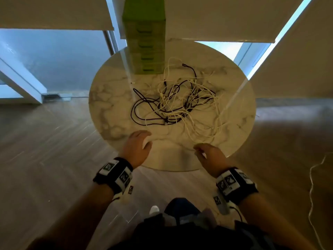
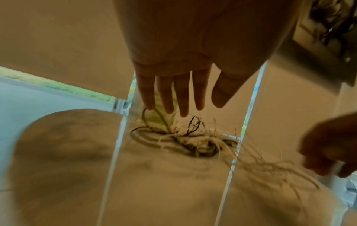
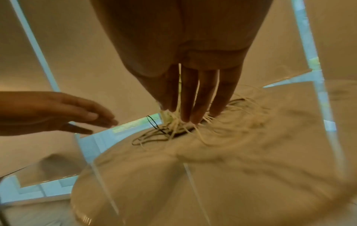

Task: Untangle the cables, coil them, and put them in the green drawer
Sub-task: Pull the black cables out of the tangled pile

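The round tabletop (image 1: 111, 105) is pale marble, cream-white with grey veining. In its middle lies a tangle of cables (image 1: 180, 103): dark ones, black or perhaps deep brown in this dim light, wound among cream-white ones. At the tabletop's far edge stands the drawer unit (image 1: 146, 37), lime green with darker green handles. Around the tabletop the floor (image 1: 45, 141) is brown wood grain. Nearest me, black wristbands (image 1: 115, 175) carry white, black-patterned tags.

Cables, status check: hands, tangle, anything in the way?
Left hand open, holding nothing. Right hand open at tangle's near edge. Cables still knotted on table; green drawer unit shut behind them.
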`<state>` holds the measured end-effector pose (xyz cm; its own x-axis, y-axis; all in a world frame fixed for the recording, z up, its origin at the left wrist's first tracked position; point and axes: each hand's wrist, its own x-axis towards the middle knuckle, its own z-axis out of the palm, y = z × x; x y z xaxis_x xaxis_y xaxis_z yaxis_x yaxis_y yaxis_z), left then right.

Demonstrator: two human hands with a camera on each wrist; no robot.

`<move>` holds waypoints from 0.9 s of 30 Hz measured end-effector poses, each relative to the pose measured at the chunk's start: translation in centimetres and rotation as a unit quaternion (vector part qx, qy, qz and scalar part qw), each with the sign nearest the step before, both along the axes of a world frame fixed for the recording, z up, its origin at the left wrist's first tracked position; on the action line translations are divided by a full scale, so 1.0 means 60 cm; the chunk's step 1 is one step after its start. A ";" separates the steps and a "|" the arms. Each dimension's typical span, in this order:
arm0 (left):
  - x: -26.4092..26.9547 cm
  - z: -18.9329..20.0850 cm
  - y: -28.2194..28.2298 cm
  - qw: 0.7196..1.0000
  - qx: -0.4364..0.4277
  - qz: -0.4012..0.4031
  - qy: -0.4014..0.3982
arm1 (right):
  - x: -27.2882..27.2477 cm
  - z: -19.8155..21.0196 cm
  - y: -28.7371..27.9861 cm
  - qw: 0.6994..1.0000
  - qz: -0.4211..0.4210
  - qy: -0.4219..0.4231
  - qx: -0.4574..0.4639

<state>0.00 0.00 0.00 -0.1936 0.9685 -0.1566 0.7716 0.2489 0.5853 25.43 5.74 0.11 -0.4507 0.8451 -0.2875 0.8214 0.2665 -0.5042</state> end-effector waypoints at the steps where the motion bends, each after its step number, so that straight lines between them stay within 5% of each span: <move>1: 0.002 0.002 0.024 1.000 0.026 -0.006 -0.005 | -0.018 -0.004 0.024 0.999 0.015 0.024 0.022; 10: 0.019 0.025 0.156 0.997 0.065 0.042 -0.025 | -0.165 -0.027 0.179 0.987 0.158 -0.029 0.017; 13: 0.014 0.023 0.183 0.995 0.072 0.063 -0.027 | -0.199 -0.050 0.207 0.971 0.210 -0.111 -0.007; 19: -0.007 0.041 0.219 0.992 0.105 0.066 -0.013 | -0.220 -0.091 0.211 0.965 0.220 -0.142 0.015; 23: -0.019 0.027 0.220 0.996 0.071 0.011 -0.056 | -0.205 -0.069 0.229 0.973 0.218 -0.050 0.056; 25: -0.013 0.019 0.216 0.992 0.061 -0.036 -0.101 | -0.195 -0.017 0.234 0.983 0.137 0.103 0.069; 27: -0.002 0.021 0.218 0.984 0.075 -0.065 -0.147 | -0.187 0.049 0.233 0.961 0.013 0.268 0.060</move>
